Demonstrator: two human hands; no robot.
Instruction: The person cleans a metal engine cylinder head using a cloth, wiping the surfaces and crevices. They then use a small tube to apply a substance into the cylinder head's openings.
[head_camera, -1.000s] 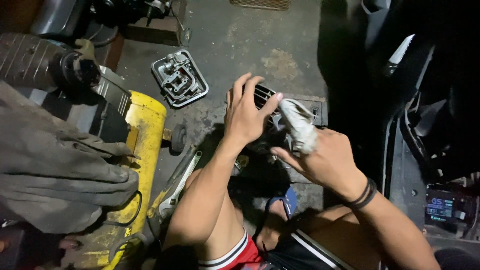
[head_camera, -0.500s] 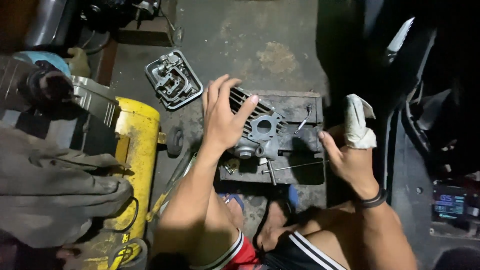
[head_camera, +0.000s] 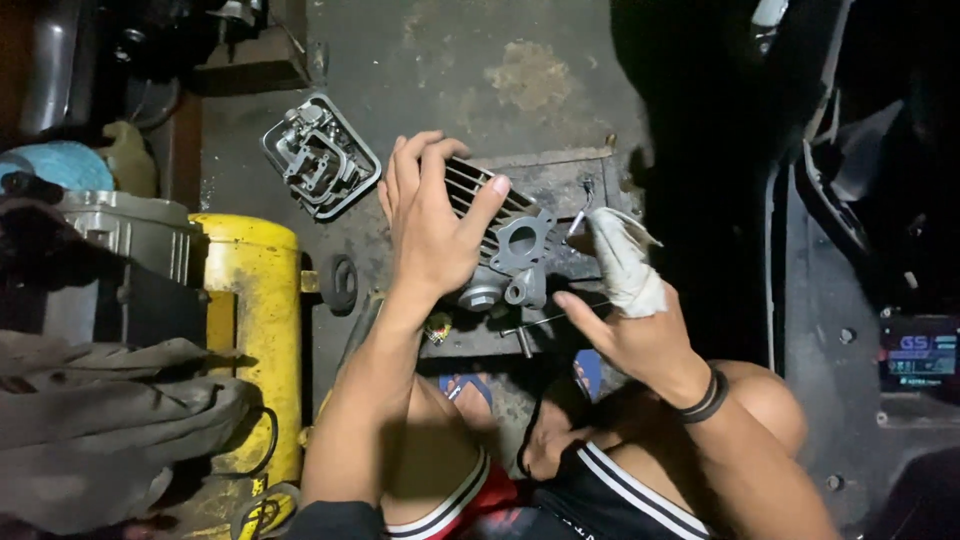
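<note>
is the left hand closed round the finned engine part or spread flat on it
Spread. The left hand lies palm-down on the finned engine part, fingers splayed over its fins and thumb stretched toward the round port, not curled round it.

A grey finned engine cylinder (head_camera: 500, 235) lies on its side on a dark wooden block (head_camera: 560, 175). It sits near the block's front-left corner.

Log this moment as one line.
left hand: resting on finned engine cylinder | right hand: bandaged finger, beside cylinder, empty

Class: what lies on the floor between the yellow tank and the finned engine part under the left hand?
In the head view, a small dark ring lies between the yellow tank and the finned engine part.
</note>
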